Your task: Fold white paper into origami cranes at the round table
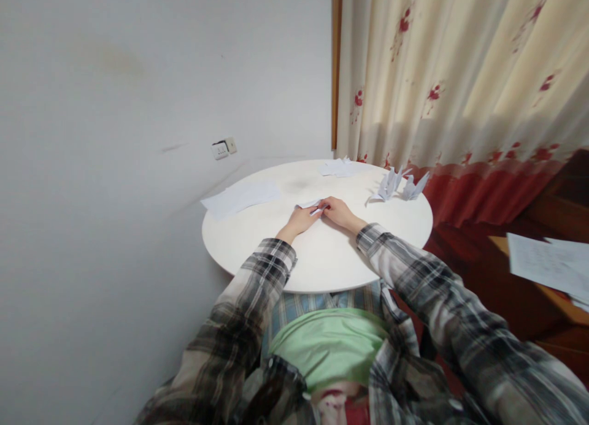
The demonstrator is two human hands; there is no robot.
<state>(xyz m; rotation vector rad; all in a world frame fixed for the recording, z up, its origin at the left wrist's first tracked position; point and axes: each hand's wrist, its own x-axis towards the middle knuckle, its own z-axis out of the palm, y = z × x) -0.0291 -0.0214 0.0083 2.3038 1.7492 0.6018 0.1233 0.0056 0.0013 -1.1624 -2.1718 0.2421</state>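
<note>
Both my hands meet at the middle of a round white table (257, 247). My left hand (301, 219) and my right hand (335, 211) are closed, pinching a small folded piece of white paper (310, 205) between the fingertips. The paper lies low, at or just above the tabletop. Plaid sleeves cover both my forearms.
Flat white sheets (239, 198) lie on the table's left part, and more paper (338, 167) at its far edge. Two folded paper cranes (399, 184) stand at the right. A grey wall with a socket (223, 148) is on the left, a flowered curtain (460, 75) behind. Papers (547, 262) rest on brown furniture at the right.
</note>
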